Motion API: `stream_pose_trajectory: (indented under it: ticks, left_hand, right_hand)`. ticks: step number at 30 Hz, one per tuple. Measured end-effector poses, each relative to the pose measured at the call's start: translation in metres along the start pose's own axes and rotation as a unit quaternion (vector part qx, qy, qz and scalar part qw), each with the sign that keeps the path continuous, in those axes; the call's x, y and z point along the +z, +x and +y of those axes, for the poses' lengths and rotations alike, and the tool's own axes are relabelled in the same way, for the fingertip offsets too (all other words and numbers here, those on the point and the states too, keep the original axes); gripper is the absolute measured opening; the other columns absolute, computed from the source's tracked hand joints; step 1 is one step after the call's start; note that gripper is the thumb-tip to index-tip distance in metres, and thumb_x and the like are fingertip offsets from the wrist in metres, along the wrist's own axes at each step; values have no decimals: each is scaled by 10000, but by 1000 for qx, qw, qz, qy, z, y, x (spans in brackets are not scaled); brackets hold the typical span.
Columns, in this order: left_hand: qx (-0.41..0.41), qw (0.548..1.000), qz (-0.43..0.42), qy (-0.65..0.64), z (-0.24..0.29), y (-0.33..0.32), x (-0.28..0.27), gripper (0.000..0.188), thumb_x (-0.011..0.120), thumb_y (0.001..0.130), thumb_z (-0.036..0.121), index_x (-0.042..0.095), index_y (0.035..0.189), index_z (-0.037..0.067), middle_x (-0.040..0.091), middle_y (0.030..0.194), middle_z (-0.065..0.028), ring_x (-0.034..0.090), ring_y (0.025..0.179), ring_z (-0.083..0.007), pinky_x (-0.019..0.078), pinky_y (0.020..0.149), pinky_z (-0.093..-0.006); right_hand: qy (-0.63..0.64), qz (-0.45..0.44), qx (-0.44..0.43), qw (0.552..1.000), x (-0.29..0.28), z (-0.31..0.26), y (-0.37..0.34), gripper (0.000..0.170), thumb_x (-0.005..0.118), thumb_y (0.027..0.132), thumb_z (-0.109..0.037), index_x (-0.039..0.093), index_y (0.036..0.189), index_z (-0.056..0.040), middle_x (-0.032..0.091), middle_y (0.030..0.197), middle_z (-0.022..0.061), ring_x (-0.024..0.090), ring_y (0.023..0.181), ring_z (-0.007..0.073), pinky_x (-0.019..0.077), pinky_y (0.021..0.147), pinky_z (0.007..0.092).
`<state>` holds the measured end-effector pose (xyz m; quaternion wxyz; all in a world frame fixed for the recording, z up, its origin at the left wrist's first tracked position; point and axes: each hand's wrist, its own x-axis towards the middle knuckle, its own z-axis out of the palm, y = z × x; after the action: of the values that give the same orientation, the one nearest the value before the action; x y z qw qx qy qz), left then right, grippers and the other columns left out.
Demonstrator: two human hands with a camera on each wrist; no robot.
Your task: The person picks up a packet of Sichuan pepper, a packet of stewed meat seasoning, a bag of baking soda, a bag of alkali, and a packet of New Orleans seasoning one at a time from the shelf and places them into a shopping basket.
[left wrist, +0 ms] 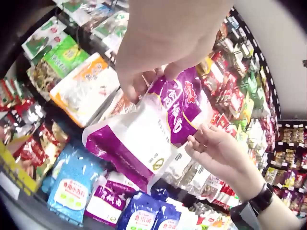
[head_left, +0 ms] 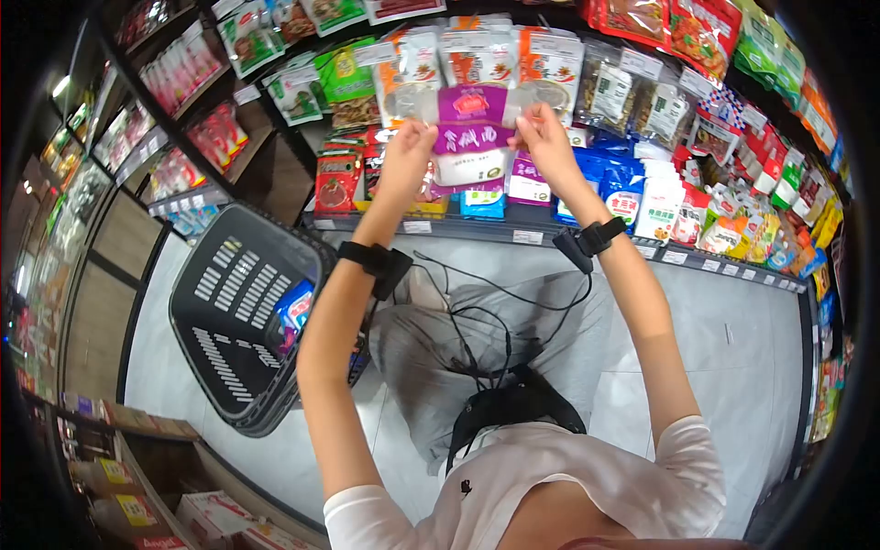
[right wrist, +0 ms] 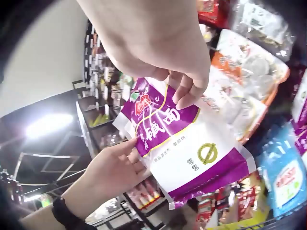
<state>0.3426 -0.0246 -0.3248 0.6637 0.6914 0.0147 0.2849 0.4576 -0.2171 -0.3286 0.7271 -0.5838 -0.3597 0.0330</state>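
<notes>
A purple-and-white plastic bag of alkali powder (head_left: 472,139), with large white characters on its front, is held up before the shelf. My left hand (head_left: 412,151) pinches its left edge, and my right hand (head_left: 546,147) pinches the right edge. In the left wrist view the bag (left wrist: 144,136) tilts, its lower purple band toward the shelf packs. Seen from the right wrist, its printed front (right wrist: 206,165) shows fully, with fingers of both hands at the upper sides. A similar purple pack (head_left: 529,181) stands on the shelf just behind.
A black slotted shopping basket (head_left: 234,257) stands on the floor at left, a blue package (head_left: 295,305) inside. Seasoning packets fill the curved shelf, whose front edge (head_left: 440,225) bears price labels. Black cables (head_left: 495,312) hang between both wrists and the waist.
</notes>
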Motion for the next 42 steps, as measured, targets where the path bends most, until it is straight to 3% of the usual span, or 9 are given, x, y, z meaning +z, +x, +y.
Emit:
stream_pose_trajectory:
  ticks: [5, 7, 11, 17, 20, 35, 37, 39, 42]
  left_hand:
    - [77, 994, 84, -3, 107, -49, -63, 77, 533, 865, 132, 539, 834, 62, 496, 676, 44, 399, 523, -16, 309, 449, -170]
    - [87, 984, 133, -75, 130, -70, -91, 65, 531, 861, 104, 526, 862, 40, 562, 774, 4, 503, 618, -43, 383, 508, -175]
    - [123, 964, 214, -96, 144, -103, -173, 35, 534, 851, 71, 542, 853, 37, 588, 815, -20, 555, 742, -79, 454, 677, -209]
    - [155, 960, 233, -32, 162, -156, -269, 76, 521, 866, 99, 556, 854, 32, 611, 808, -33, 572, 711, -77, 457, 658, -199]
    - [121, 951, 279, -56, 139, -173, -312, 75, 524, 868, 109, 553, 836, 48, 608, 788, -23, 567, 698, -70, 456, 649, -200]
    - [-25, 872, 489, -20, 57, -226, -427, 98, 482, 851, 88, 537, 806, 20, 590, 779, -54, 550, 683, -130, 439, 663, -251]
    - [-56, 860, 504, 54, 44, -232, -444, 118, 503, 855, 125, 531, 788, 32, 561, 716, -28, 522, 619, -121, 428, 571, -249]
    - [-118, 802, 514, 280, 41, -235, -446, 136, 515, 859, 157, 532, 791, 40, 538, 696, -13, 493, 595, -107, 405, 543, -225]
    - [-223, 830, 460, 223, 56, -241, -436, 134, 553, 833, 171, 554, 788, 45, 550, 702, -11, 510, 634, -109, 431, 576, -250]
  right_hand:
    - [10, -129, -62, 990, 89, -86, 2, 125, 482, 897, -144, 399, 929, -56, 522, 756, 24, 562, 698, 98, 460, 615, 224]
    - [37, -193, -78, 977, 129, -99, -1, 118, 485, 894, -137, 403, 925, -57, 509, 745, 12, 561, 684, 87, 459, 595, 215]
    - [94, -289, -45, 951, 209, -119, -17, 104, 489, 889, -126, 413, 919, -62, 520, 745, 18, 564, 621, 85, 459, 558, 207]
    - [177, -405, -10, 897, 314, -122, -44, 98, 482, 855, -60, 404, 888, -12, 561, 733, 98, 590, 567, 153, 480, 488, 260]
    - [139, -425, 8, 895, 361, -106, -47, 88, 482, 871, -88, 415, 893, -37, 512, 702, 28, 566, 593, 103, 459, 514, 231]
    - [-51, -401, -41, 914, 512, 31, -55, 84, 522, 820, -60, 451, 834, -17, 567, 732, 92, 557, 540, 129, 463, 481, 266]
    - [-32, -401, 3, 916, 521, 56, -59, 79, 523, 813, -60, 464, 833, -14, 558, 711, 91, 555, 535, 131, 475, 487, 261]
    - [-20, -413, 65, 908, 517, 67, -64, 70, 517, 814, -57, 467, 841, -16, 553, 704, 85, 557, 545, 130, 482, 495, 257]
    - [21, -461, 163, 872, 497, 73, -60, 74, 541, 809, -79, 491, 840, -33, 548, 730, 60, 549, 577, 122, 486, 512, 243]
